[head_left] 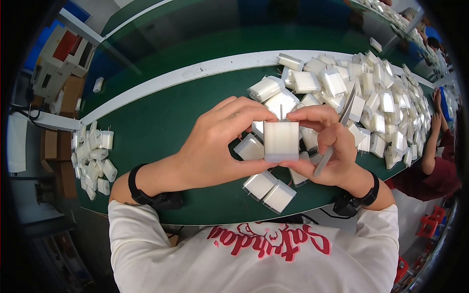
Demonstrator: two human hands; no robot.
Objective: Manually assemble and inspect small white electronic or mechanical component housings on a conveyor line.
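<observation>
Both hands held one white plug block (pixel 281 141) up in front of the chest. The left hand (pixel 220 146) pinched its left side between thumb and fingers; the right hand (pixel 325 146) pinched its right side and top, with grey tweezers (pixel 337 132) tucked against the palm. A thin metal pin stood up from the block's top.

Judging from the piles, little was done: a small heap of blocks (pixel 93 161) lay at the left, while a far larger heap (pixel 361 102) spread to the right, with a few loose ones (pixel 268 190) just below the hands.

They lay on a green belt (pixel 156 122) with a white rail (pixel 195 73). Another person's arm (pixel 432 146) reached in further along at the right.
</observation>
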